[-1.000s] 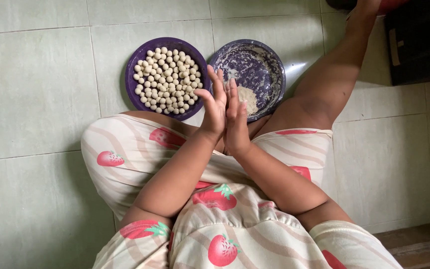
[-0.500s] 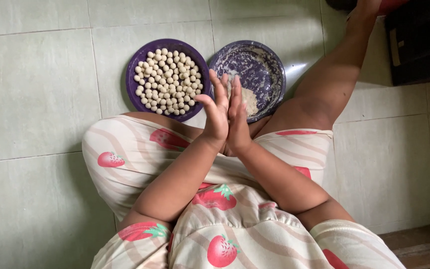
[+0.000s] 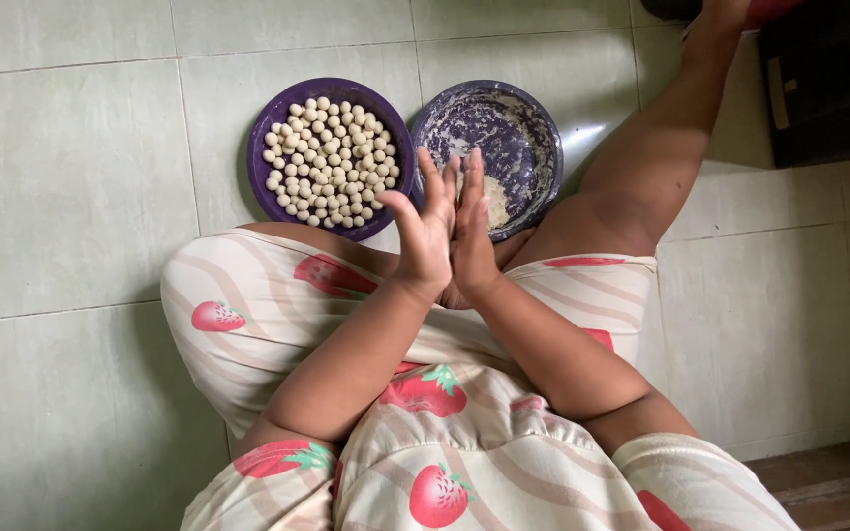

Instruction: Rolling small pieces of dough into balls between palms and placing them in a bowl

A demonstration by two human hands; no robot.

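The left hand [image 3: 429, 236] and the right hand [image 3: 471, 231] stand pressed palm to palm, fingers stretched flat and pointing away from the body; whether anything lies pinched between the palms cannot be seen. Against the picture from half a second ago the palms have slid a little against each other, the left thumb now sticking out farther to the side, while both bowls lie where they were.

Just beyond the fingertips sits the round dark purple bowl dusted with white flour [image 3: 489, 138], its inside smeared and patchy, with a pale lump of dough [image 3: 494, 202] at its near edge, partly hidden by the right hand. Touching it on the left is the round purple plate [image 3: 266, 138], heaped with many small, smooth, cream-coloured dough balls [image 3: 332, 162].

Both stand on the pale green tiled floor [image 3: 71, 177], right by the knee of the cream strawberry-printed clothing [image 3: 248, 315].
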